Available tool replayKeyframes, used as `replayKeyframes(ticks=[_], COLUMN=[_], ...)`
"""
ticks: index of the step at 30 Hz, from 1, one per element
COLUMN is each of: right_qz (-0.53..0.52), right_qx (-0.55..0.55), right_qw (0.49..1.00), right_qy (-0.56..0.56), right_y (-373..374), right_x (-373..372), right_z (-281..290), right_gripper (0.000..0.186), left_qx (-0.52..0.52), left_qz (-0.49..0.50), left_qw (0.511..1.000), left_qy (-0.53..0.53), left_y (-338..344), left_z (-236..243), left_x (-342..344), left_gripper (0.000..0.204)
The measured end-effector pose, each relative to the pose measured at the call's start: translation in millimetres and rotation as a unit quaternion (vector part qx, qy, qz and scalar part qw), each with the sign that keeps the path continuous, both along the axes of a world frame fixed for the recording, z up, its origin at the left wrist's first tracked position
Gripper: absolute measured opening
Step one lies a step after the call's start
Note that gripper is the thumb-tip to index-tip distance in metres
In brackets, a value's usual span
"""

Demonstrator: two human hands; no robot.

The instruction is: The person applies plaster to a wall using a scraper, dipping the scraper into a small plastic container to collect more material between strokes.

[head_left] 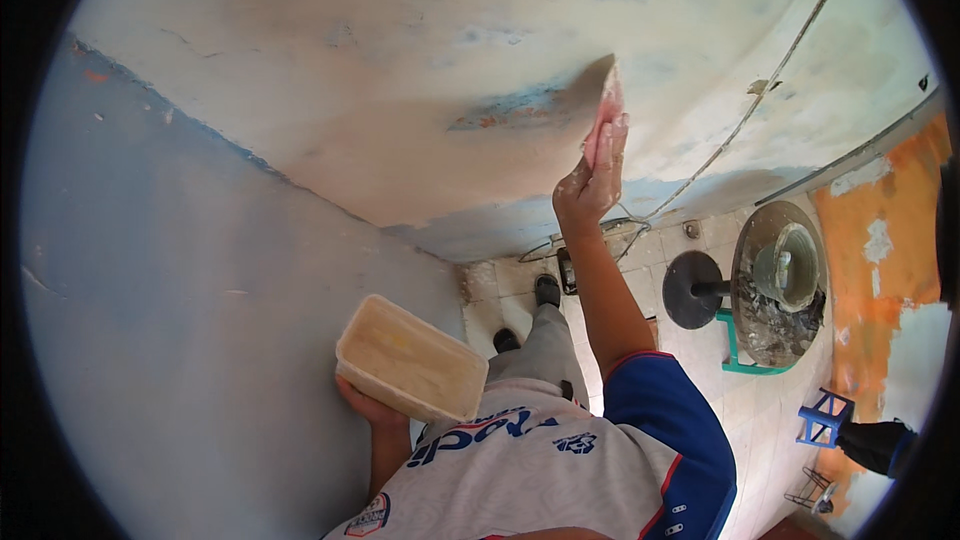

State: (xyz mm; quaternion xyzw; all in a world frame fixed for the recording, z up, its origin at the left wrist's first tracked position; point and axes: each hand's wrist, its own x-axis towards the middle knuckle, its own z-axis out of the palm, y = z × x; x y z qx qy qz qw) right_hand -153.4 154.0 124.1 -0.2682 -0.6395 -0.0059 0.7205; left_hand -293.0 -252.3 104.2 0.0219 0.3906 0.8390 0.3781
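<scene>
Right hand (594, 185): closed around pinkish, white-smeared flat spreader (608, 105) at blue-patched cream wall (400, 90). Left hand (371, 406): holding rectangular off-white plastic tub (400, 394) of beige paste (412, 358).

Pale shirt (480, 493) bearing dark blue lettering (482, 431), a blue emblem (575, 443) beside it, a red-edged patch (369, 516) with print

Whitish rectangular tub (390, 386), tilted, pale-coated inside, thin pinkish spreader (611, 96), edge-on, probably touching the patchy wall (410, 90)
</scene>
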Motion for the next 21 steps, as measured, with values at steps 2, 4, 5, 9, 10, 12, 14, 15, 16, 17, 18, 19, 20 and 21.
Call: replayKeyframes(ticks=[2, 4, 5, 9, 10, 12, 14, 15, 16, 17, 18, 19, 20, 21], right_qz=[-0.009, 0.056, 0.117, 0.147, 0.103, 0.019, 0.042, 0.059, 0.003, 0.065, 0.131, 0.185, 0.190, 0.182], right_qx=[-0.038, 0.011, 0.033, 0.010, -0.018, -0.112, -0.074, -0.095, -0.036, -0.005, -0.037, 0.005, -0.034, -0.027], right_qw=[0.998, 0.991, 0.980, 0.981, 0.992, 0.992, 0.996, 0.994, 0.994, 0.992, 0.984, 0.976, 0.974, 0.976], right_qy=[-0.040, -0.121, -0.158, -0.125, -0.070, 0.055, 0.013, -0.012, -0.101, -0.109, -0.112, -0.111, -0.121, -0.115], right_y=[-6, -33, -46, -65, -61, -48, -40, -41, -48, -57, -70, -82, -90, -97], right_x=[-16, -43, -48, -43, -39, -39, -51, -62, -75, -86, -93, -96, -95, -88], right_z=[-7, -21, -26, -32, -29, -19, -13, -12, -14, -17, -23, -30, -36, -41], right_gripper=[0.037, 0.045, 0.047, 0.051, 0.053, 0.055, 0.056, 0.057, 0.056, 0.052, 0.050, 0.048, 0.048, 0.046], left_qx=[0.024, 0.003, 0.013, 0.011, 0.001, -0.010, -0.012, -0.011, -0.008, -0.002, -0.006, -0.009, -0.003, -0.008], left_qz=[0.003, 0.019, 0.005, 0.017, 0.016, 0.023, 0.030, 0.032, 0.024, 0.013, 0.014, 0.016, 0.014, 0.019], left_qw=[1.000, 1.000, 1.000, 0.999, 1.000, 1.000, 0.999, 0.999, 1.000, 1.000, 1.000, 1.000, 1.000, 1.000], left_qy=[-0.010, -0.019, -0.005, -0.033, -0.019, -0.007, -0.007, -0.007, -0.001, 0.012, 0.007, -0.008, -0.008, -0.018], left_y=[-2, -4, -5, -12, -13, -16, -16, -16, -16, -17, -18, -19, -20, -22], left_z=[1, 1, 1, -1, -2, -5, -9, -11, -12, -12, -13, -13, -12, -12], left_x=[2, 3, 4, 2, 1, 2, 2, 2, 2, 2, 2, 2, 1, 1], left_gripper=[0.075, 0.075, 0.075, 0.076, 0.076, 0.077, 0.080, 0.080, 0.080, 0.080, 0.080, 0.081, 0.081, 0.081])
